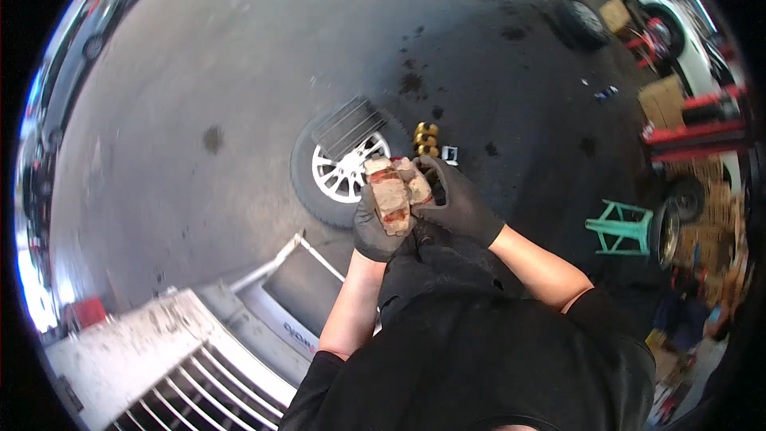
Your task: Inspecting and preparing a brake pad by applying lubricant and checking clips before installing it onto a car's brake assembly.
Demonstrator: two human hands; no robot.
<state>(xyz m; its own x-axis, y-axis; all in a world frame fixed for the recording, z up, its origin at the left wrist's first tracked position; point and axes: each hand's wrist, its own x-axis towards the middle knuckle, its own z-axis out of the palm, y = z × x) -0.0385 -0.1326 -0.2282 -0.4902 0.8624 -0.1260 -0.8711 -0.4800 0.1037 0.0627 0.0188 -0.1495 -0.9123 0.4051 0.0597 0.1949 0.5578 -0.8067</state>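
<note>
In front of my body, both gloved hands are raised close together. My left hand (377, 231) is closed round a worn, rust-stained block that looks like a brake pad (390, 195), its broad face turned up. A second similar brake pad (418, 187) sits against it on the right, gripped by my right hand (460, 203). My right fingers are curled and partly hidden behind the pads. Beyond the hands, a wheel with a white spoked rim (329, 175) lies flat on the floor. A dark wire-like grille (349, 129) rests across the tyre's far side.
Gold-coloured rounded parts (426, 138) and a small white item (450, 155) lie beside the wheel. A green stool (622, 227) stands to the right, near red equipment (694, 136). A white metal cabinet (152, 335) is at lower left. Another wheel (585, 20) lies far right.
</note>
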